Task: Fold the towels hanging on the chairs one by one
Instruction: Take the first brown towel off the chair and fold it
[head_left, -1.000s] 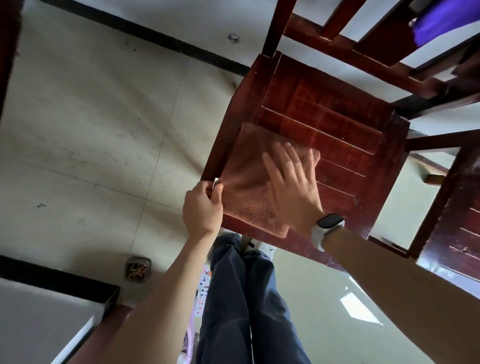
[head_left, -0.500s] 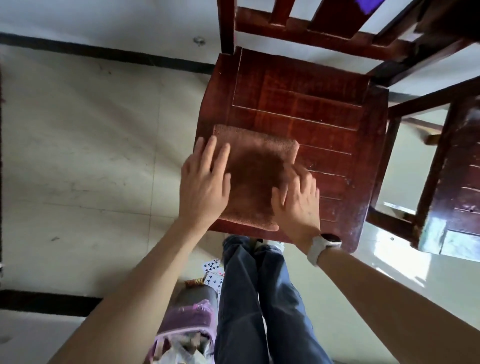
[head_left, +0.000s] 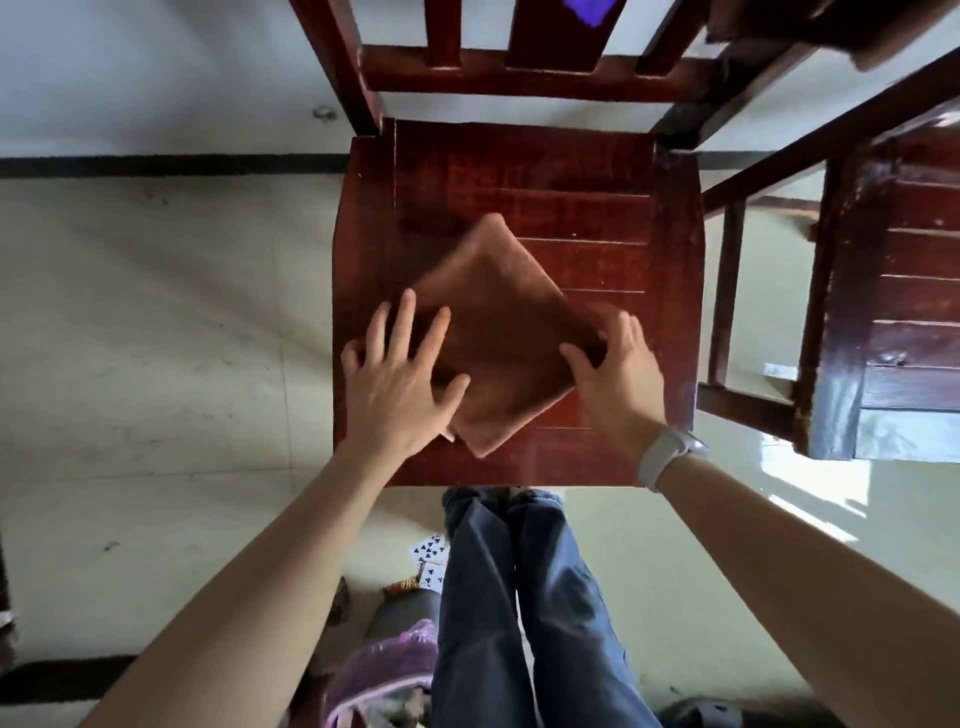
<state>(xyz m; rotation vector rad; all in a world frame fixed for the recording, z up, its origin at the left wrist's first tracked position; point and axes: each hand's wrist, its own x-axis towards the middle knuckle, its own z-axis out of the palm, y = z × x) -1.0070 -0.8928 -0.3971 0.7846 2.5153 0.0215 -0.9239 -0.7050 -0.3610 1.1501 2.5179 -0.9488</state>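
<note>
Lying between hands (head_left: 402, 379) (head_left: 618, 371) — apparently — towel (head_left: 501, 332).

Your arms are bare to the elbow, no sleeves in view. Your right wrist carries a pale grey-white smartwatch band (head_left: 670, 457), smooth & rounded, w/ the face turned out of sight. Your left hand (head_left: 400, 384) & right hand (head_left: 621, 374) have no rings or gloves. You're wearing blue denim jeans (head_left: 519, 613), loose, creased down both legs.
</note>
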